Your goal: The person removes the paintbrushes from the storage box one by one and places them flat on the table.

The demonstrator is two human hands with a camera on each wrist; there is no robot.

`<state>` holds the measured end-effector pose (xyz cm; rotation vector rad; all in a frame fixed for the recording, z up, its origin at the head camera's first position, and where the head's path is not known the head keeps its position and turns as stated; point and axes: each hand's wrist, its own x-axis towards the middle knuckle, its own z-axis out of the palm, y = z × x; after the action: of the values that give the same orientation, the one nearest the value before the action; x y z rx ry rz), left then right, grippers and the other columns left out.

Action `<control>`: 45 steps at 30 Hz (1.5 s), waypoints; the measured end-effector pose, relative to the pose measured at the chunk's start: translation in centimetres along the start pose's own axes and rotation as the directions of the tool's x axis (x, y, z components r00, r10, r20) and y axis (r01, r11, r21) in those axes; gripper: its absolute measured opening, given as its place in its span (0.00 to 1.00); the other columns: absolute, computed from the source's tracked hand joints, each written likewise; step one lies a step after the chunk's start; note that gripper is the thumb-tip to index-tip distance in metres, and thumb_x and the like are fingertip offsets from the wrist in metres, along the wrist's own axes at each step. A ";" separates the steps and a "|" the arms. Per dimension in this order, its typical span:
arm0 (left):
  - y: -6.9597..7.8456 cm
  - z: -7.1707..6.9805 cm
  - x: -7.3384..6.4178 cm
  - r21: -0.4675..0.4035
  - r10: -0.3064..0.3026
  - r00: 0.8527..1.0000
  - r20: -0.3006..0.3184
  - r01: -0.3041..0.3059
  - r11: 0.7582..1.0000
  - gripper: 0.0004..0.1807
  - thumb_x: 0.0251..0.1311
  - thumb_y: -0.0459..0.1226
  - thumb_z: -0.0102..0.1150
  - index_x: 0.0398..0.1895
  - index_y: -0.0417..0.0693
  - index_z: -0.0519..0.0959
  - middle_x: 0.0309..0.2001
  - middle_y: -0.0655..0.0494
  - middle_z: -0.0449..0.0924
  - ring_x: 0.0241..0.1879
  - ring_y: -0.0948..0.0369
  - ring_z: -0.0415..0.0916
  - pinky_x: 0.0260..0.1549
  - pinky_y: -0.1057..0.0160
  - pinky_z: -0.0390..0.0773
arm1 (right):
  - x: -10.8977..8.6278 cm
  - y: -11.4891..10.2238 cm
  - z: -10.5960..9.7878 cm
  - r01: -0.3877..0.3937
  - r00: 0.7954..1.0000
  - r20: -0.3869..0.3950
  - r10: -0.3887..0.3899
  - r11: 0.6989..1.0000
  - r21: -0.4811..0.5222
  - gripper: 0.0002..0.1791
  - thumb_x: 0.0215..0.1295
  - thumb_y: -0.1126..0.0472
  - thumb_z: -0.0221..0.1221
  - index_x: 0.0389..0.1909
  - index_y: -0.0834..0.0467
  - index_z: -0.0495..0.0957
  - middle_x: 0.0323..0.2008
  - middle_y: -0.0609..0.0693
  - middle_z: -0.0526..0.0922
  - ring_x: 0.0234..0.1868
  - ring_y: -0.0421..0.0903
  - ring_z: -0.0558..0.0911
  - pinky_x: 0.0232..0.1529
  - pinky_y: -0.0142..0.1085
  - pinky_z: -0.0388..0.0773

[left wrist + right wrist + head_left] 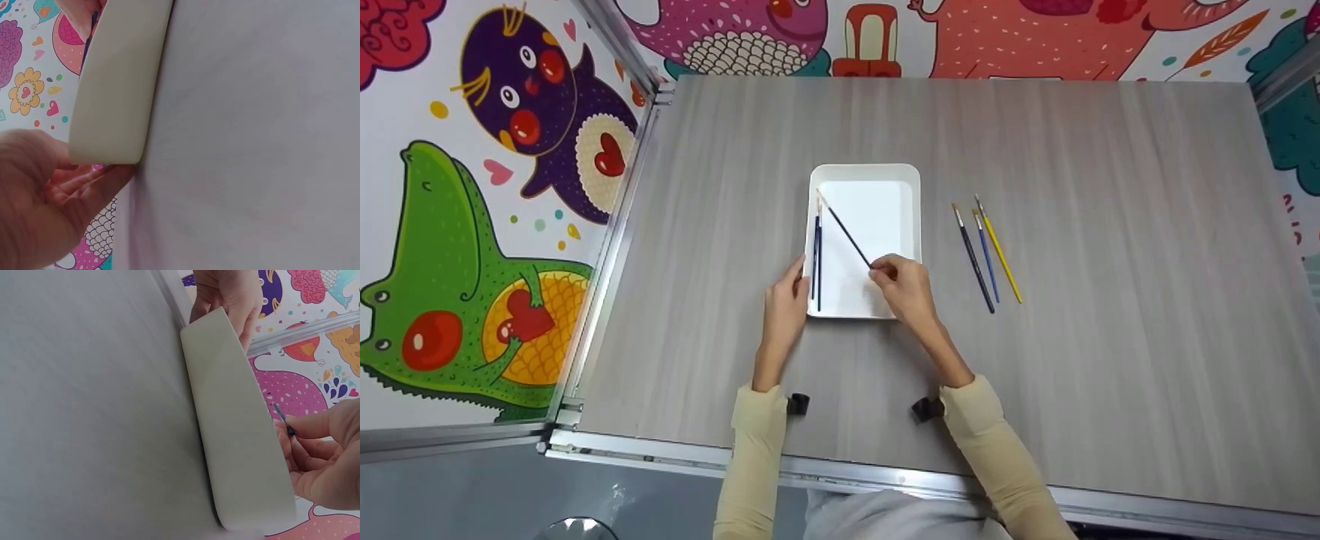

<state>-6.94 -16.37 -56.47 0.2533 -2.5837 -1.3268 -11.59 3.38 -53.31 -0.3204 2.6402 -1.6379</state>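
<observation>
A white rectangular tray (885, 217) lies on the table before the person. At its near left corner the left hand (785, 304) holds the side, thumb at the rim and fingers along the outer wall. Over the tray, the right hand (907, 289) pinches a dark thin paintbrush (846, 231) by its handle end. The bristles of that brush point away to the far left corner. Two dark-handled paintbrushes (819, 262) lie side by side along the tray's left wall. In the right wrist view, the tray's outer wall (236, 422) hides most of its inside.
Right of the tray, three paintbrushes lie loosely parallel on the table (1147, 300): a dark one (975, 259), a blue one (987, 255) and a yellow one (1002, 259). Metal rails (607, 225) and cartoon-printed panels (427, 285) border the table.
</observation>
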 end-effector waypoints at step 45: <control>0.1 -0.1 -0.1 0.005 0.004 1.000 0.008 -0.004 1.000 0.21 0.67 0.29 0.50 0.62 0.38 0.72 0.28 0.46 0.78 0.23 0.60 0.68 0.23 0.62 0.69 | -2.0 6.0 -11.4 -0.209 0.917 -0.344 0.201 0.978 0.015 0.07 0.60 0.63 0.65 0.31 0.66 0.84 0.26 0.56 0.81 0.25 0.42 0.74 0.26 0.26 0.68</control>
<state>-6.82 -16.36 -56.41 0.2446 -2.5930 -1.3230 -12.06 16.40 -53.71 0.2642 2.8103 -1.7313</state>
